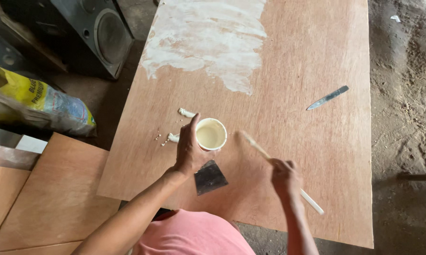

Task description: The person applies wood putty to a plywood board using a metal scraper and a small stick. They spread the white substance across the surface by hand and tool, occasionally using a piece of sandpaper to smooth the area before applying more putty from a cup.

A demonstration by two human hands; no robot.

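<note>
The left hand (189,151) is curled around a small white round cup of pale cream paste (211,134), thumb up along its near rim, holding it on the large reddish-brown plywood sheet (317,141); a dark, paste-stained flat metal scraper blade (209,177) pokes out from under the same hand, though whether the fingers grip it or it merely lies beneath the wrist cannot be told. The right hand (285,178) is closed around a thin pale stick (269,156), whose far end is blurred and points toward the cup, just beside its rim. A few white lumps of paste (185,113) lie on the sheet left of the cup, and a broad patch of white filler (208,38) is spread over the sheet's far end. A slim grey metal blade (328,97) rests well apart to the right. Off the sheet to the left sit a yellow and blue plastic sack (38,106) and a dark loudspeaker box (97,33). The cup looks light, so a hard poke with the stick could tip it and spill paste; more lumps could also drop and harden on the bare wood.
</note>
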